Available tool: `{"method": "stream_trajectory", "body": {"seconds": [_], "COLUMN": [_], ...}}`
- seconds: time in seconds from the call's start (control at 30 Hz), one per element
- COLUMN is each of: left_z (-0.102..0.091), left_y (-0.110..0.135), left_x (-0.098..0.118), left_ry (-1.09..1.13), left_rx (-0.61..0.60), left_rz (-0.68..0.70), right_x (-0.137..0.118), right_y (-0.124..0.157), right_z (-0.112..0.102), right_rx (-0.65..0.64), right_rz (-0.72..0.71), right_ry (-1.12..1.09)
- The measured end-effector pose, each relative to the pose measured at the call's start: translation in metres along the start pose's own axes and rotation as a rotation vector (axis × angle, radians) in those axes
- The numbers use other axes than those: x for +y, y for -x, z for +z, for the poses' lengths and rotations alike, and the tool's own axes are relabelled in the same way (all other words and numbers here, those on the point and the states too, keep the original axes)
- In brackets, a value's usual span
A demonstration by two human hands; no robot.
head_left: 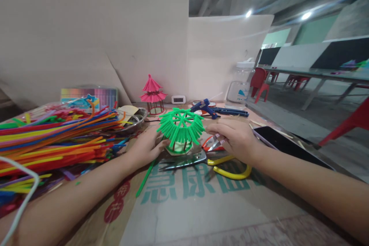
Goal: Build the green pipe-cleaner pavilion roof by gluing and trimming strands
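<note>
A small pavilion [181, 128] with a green pipe-cleaner roof, brown posts and a pale base stands upright on the cardboard. My left hand [148, 146] grips its lower left side, thumb against the base. To the right of the roof, my right hand [235, 136] is closed with fingers pinched; what they hold, if anything, I cannot make out. Below those fingers is a pointed silvery tool [215, 145], close to red handles [208, 143]. Scissors with yellow handles [235, 175] lie in front of the pavilion. A green pipe cleaner [145, 178] lies beside my left wrist.
Bundles of coloured pipe cleaners [57, 138] cover the left side, by a metal bowl [138, 121]. Behind stand a pink pavilion [152, 94], a small clock [178, 100], a blue glue gun [204, 107] and a water bottle [239, 84]. A dark tablet [284, 144] lies right.
</note>
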State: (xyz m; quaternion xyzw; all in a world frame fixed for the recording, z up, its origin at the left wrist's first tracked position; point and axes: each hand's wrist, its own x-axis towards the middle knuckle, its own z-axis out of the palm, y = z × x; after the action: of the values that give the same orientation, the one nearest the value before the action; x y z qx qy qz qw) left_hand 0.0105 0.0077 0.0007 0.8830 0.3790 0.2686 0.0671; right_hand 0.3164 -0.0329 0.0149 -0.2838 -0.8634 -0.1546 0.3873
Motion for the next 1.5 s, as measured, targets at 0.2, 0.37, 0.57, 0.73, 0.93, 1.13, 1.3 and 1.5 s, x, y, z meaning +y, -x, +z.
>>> {"method": "stream_trajectory", "body": {"seconds": [0.2,0.37,0.57,0.73,0.93,1.13,1.3,1.5], "left_z": [0.003,0.004,0.007,0.007,0.003,0.003,0.001,0.0], "left_y": [0.0,-0.003,-0.003,-0.001,0.0,0.004,0.004,0.004], "left_x": [-0.004,-0.004,-0.014,-0.016,-0.004,0.0,0.007,0.007], "left_ry": [-0.045,0.073,0.083,0.137,0.016,-0.032,-0.038,-0.06], "left_rx": [0.042,0.026,0.103,-0.017,0.043,0.047,0.028,0.023], "left_rz": [-0.134,-0.083,-0.08,-0.071,0.042,0.1,0.119,0.126], "right_x": [-0.005,-0.023,-0.04,-0.043,-0.036,-0.024,-0.018,-0.026], "right_y": [0.007,0.005,-0.006,-0.015,-0.007,0.004,0.007,-0.002], "right_z": [0.001,0.0,-0.004,-0.012,-0.006,-0.001,-0.001,-0.01], "right_rx": [-0.028,-0.049,-0.025,-0.152,-0.033,-0.051,-0.085,-0.223], "right_rz": [0.357,0.269,0.144,0.171,0.127,0.128,0.108,0.074], "right_ry": [-0.041,-0.044,-0.09,-0.015,0.002,0.032,0.078,0.031]}}
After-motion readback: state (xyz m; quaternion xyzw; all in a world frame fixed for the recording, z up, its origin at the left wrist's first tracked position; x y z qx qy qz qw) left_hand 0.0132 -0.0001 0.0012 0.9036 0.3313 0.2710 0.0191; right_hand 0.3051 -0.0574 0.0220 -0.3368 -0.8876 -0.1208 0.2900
